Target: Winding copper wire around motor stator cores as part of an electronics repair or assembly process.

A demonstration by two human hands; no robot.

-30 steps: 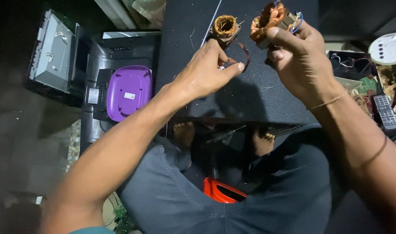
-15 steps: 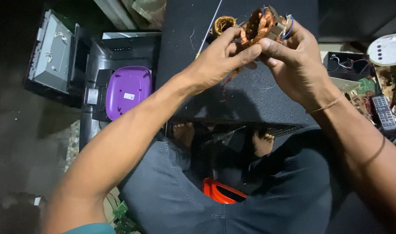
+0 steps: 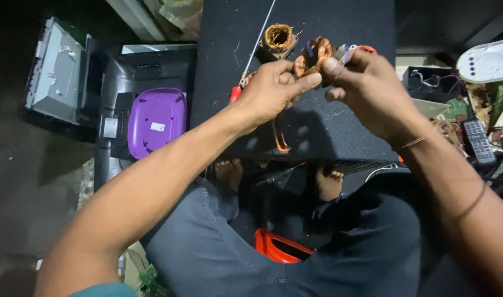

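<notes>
Copper coil [image 3: 312, 55] pinched between our left hand [image 3: 270, 91] and right hand [image 3: 367, 91], both grips closed on it, held up above the black worktop [image 3: 339, 22], second coil [image 3: 278, 38] lying on the worktop just behind, red-handled screwdriver [image 3: 251, 58] beside it, purple box [image 3: 156, 118] off left

copper coils [image 3: 312, 55] – 2 | screwdriver [image 3: 254, 52] – 1 | purple box [image 3: 156, 121] – 1 | remote [image 3: 478, 142] – 1

The person is wearing dark grey trousers [image 3: 328, 242], going barefoot, with a thin thread band just behind the right hand [image 3: 367, 91] and another further up that forearm.
</notes>
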